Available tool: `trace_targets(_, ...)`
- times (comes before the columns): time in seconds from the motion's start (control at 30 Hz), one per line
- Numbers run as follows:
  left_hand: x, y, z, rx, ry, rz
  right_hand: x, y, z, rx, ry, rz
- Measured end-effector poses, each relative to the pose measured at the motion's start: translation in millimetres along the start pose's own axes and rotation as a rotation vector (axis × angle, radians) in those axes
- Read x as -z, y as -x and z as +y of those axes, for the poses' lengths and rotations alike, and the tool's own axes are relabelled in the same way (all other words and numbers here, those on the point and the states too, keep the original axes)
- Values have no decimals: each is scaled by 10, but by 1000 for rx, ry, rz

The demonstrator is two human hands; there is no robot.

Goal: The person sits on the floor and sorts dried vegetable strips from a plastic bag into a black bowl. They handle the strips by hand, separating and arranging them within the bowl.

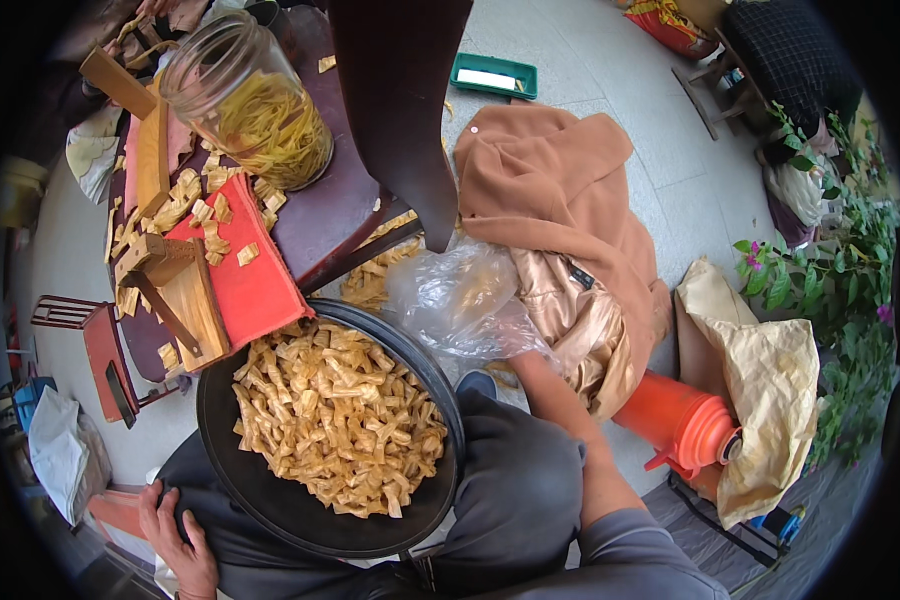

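Observation:
A round black pan (232,470) lies across my lap, heaped with short, twisted tan pieces (335,420). My left hand (178,540) rests on my left thigh beside the pan, fingers stretched and holding nothing. My right arm reaches forward past the pan. My right hand (500,335) is at a crumpled clear plastic bag (445,300), and its fingers are hidden in the film. More tan pieces (370,280) lie just left of the bag, under the table's edge.
On the dark table (305,225) stand a glass jar (260,120) of yellow-green strips, a wooden cutter (185,300) and a red cloth (270,290) with loose pieces. A brown coat (560,170), an orange thermos (675,425), a paper bag (770,400) and plants (840,300) are at right.

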State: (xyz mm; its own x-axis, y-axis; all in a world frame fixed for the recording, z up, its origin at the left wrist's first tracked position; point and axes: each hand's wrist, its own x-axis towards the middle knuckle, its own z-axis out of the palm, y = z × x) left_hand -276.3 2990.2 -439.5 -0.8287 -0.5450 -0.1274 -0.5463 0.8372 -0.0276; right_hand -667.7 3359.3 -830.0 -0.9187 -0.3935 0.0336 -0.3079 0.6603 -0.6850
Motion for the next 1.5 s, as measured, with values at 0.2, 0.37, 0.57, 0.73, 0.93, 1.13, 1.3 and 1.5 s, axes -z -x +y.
trace_targets(0.2, -16, 38, 20, 15, 61, 49, 845, -39, -260, 69, 179, -319)
trace_targets(0.37, 3, 68, 6, -14, 67, 65, 1451, -102, -506, 6, 310, -389)
trace_targets(0.57, -24, 72, 15, -29, 124, 111, 1016, 254, -768, -482, -38, -332)
trace_targets(0.73, -31, 123, 23, -44, 135, 145, 1645, 212, -1351, -470, -348, -420)
trace_targets(0.93, 0, 139, 27, -72, 127, 196, 2639, 229, -2295, -452, -628, -323)
trace_targets(1.13, 18, 91, 178, -123, 167, 226, 2353, 358, -2634, -3, 96, -445)
trace_targets(1.3, 163, 12, 370, -154, 366, 155, 2611, 210, -3120, -67, -334, -248)
trace_targets(1.5, 586, -96, 1160, -412, 865, -52, 2771, 347, -3599, 139, -94, -240)
